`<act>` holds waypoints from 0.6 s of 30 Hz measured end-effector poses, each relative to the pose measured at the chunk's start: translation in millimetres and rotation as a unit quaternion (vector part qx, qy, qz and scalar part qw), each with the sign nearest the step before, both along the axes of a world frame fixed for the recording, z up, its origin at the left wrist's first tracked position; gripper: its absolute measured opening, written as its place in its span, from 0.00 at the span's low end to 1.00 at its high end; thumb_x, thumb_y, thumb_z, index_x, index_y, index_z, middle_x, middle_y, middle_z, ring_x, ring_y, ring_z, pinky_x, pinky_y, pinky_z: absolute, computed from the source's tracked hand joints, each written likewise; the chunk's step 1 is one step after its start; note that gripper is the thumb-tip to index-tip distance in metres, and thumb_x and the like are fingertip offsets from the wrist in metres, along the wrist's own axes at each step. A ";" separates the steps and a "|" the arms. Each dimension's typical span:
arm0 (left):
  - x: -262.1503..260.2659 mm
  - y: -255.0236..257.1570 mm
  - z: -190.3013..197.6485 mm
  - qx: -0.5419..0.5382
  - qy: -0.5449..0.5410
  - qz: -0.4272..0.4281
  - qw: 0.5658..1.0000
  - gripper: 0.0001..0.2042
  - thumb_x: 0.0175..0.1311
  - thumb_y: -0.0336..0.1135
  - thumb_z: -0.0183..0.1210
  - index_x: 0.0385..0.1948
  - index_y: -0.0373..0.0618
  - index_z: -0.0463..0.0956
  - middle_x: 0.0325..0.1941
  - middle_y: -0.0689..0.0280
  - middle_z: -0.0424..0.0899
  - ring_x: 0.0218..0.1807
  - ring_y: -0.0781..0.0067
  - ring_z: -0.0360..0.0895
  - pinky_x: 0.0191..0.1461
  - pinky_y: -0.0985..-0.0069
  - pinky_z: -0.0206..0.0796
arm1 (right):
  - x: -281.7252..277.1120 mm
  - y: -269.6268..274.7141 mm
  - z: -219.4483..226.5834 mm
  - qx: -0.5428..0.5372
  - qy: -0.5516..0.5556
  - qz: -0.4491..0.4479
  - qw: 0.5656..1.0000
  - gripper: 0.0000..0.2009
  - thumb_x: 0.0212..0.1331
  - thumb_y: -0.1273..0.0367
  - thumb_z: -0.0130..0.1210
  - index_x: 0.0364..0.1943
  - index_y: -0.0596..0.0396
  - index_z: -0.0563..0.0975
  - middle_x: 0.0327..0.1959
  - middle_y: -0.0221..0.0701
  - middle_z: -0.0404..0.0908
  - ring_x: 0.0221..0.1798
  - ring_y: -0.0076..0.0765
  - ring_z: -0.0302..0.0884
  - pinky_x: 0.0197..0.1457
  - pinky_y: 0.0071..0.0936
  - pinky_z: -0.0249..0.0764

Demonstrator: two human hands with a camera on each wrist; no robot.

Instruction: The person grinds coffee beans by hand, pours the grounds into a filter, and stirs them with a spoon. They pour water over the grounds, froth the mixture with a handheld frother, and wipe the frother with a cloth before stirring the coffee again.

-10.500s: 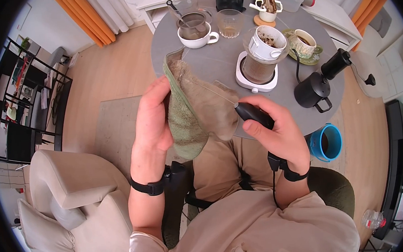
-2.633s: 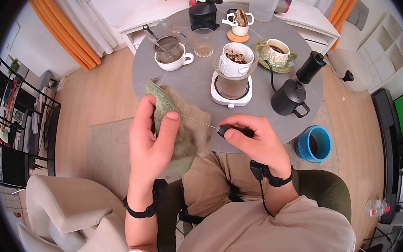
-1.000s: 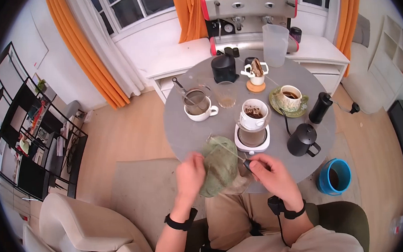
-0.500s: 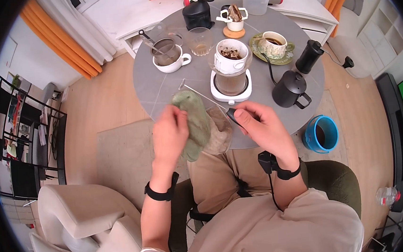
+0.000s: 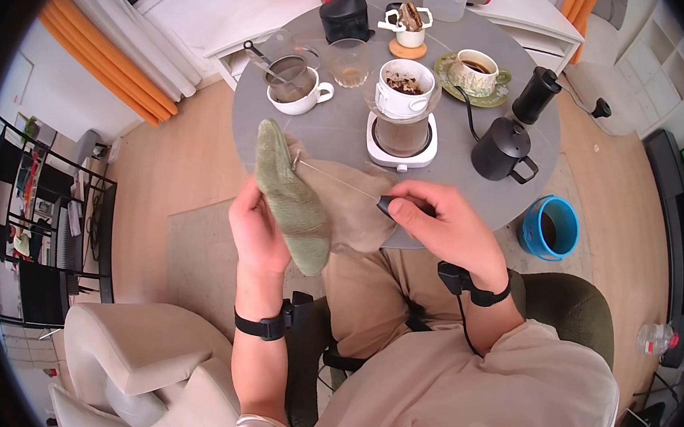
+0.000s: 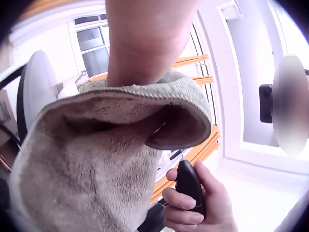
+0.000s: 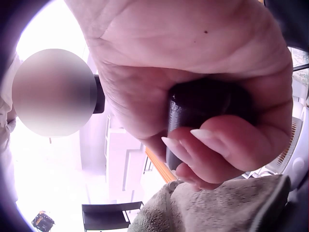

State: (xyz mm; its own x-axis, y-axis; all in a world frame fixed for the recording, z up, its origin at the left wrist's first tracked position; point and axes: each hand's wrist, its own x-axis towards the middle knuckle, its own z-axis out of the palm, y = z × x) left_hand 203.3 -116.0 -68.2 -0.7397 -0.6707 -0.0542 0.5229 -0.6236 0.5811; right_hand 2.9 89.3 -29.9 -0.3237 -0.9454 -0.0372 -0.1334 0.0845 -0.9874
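Observation:
In the head view my left hand [image 5: 258, 234] holds a green and brown cloth [image 5: 297, 209] over the near left table edge, its fingers hidden behind the fabric. My right hand [image 5: 457, 224] grips the black handle [image 5: 394, 206] of a small whisk. The whisk's thin metal shaft [image 5: 338, 180] slants up left, its tip at the brown side of the cloth. The left wrist view shows the fuzzy brown cloth [image 6: 87, 169] folded, with the handle [image 6: 189, 186] beside it. Fingers curl round the handle [image 7: 179, 116] in the right wrist view, above the cloth [image 7: 217, 203].
On the round grey table [image 5: 343, 125] stand a white cup [image 5: 295, 105] with a strainer, a glass [image 5: 349, 63], a white dripper [image 5: 405, 100] over a carafe on a white base, a patterned cup [image 5: 476, 78] and a black pitcher [image 5: 500, 153]. A blue bucket [image 5: 530, 235] stands right.
My left hand has turned, and the cloth stands more upright with its brown side spread to the right. The whisk's tip, earlier above the cloth's top, now lies at its brown side.

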 end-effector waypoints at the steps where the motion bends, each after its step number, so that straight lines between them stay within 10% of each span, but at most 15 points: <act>1: -3.7 4.3 0.3 -0.014 0.011 -0.023 1.000 0.19 0.83 0.41 0.46 0.63 0.39 0.76 0.58 0.60 0.85 0.58 0.64 0.83 0.64 0.64 0.76 | 0.9 -0.3 0.4 0.001 0.011 -0.005 1.000 0.15 0.76 0.61 0.61 0.47 0.61 0.83 0.28 0.24 0.78 0.32 0.19 0.68 0.37 0.24 0.69; 8: -21.0 34.9 29.0 -0.226 -0.168 0.024 0.959 0.18 0.83 0.41 0.55 0.65 0.40 0.77 0.53 0.71 0.86 0.52 0.72 0.84 0.58 0.74 0.76 | 1.8 -1.6 -0.8 0.003 0.057 -0.002 0.998 0.16 0.74 0.59 0.63 0.47 0.60 0.84 0.29 0.33 0.84 0.31 0.25 0.74 0.39 0.29 0.74; 11: -26.3 39.2 36.6 -0.279 -0.237 0.101 0.925 0.15 0.83 0.40 0.56 0.56 0.39 0.83 0.34 0.69 0.87 0.38 0.76 0.85 0.43 0.74 0.77 | 2.9 -1.3 -0.2 -0.002 0.056 -0.002 0.998 0.15 0.74 0.61 0.63 0.47 0.61 0.83 0.30 0.29 0.82 0.32 0.22 0.73 0.39 0.26 0.73; 14: -14.6 30.5 34.6 -0.592 -0.478 0.161 0.629 0.17 0.83 0.44 0.54 0.43 0.39 0.84 0.20 0.60 0.80 0.25 0.69 0.83 0.30 0.66 0.72 | 3.6 -1.1 2.1 0.005 0.067 -0.011 0.998 0.12 0.74 0.65 0.62 0.49 0.62 0.83 0.30 0.20 0.79 0.34 0.15 0.69 0.37 0.20 0.69; 18: -14.4 29.6 31.1 -0.678 -0.469 0.241 0.512 0.21 0.83 0.48 0.53 0.32 0.39 0.80 0.15 0.51 0.73 0.18 0.52 0.76 0.24 0.58 0.66 | 7.3 0.1 5.1 0.015 0.115 -0.030 0.993 0.12 0.73 0.64 0.63 0.48 0.61 0.83 0.29 0.24 0.82 0.33 0.16 0.71 0.38 0.22 0.71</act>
